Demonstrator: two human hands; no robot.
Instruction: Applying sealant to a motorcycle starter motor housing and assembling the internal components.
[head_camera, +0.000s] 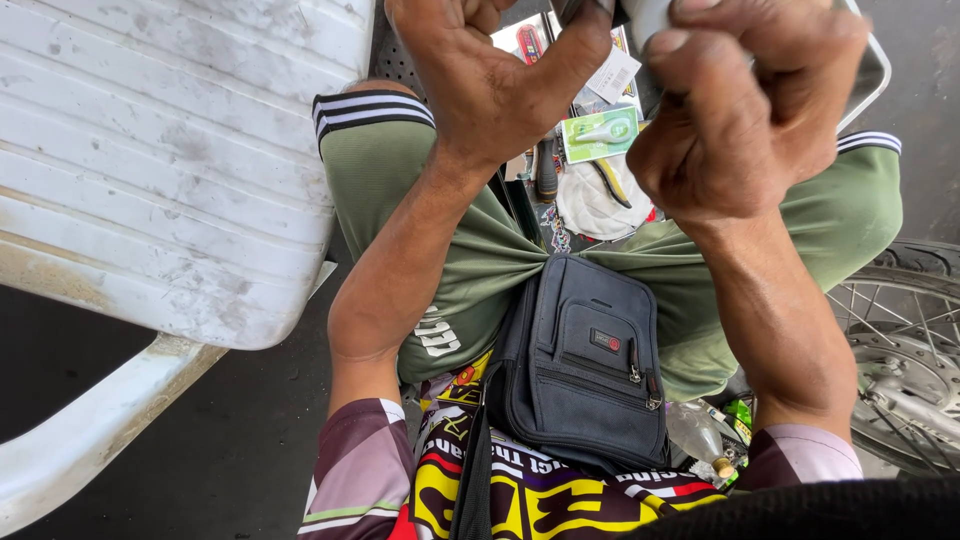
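Both hands are raised close to my head camera: left hand (490, 75) curls its thumb against a small dark object (583, 10), right hand (745, 100) clenches beside it; below, a black pouch (585, 365) rests on my lap.

To my left stands a scuffed white plastic chair (150, 170), its slatted seat streaked with grime. The floor (230, 440) under me is dark, worn pavement, lit by flat daylight. At my right sits a spoked motorcycle wheel (905, 350) with its black tyre.
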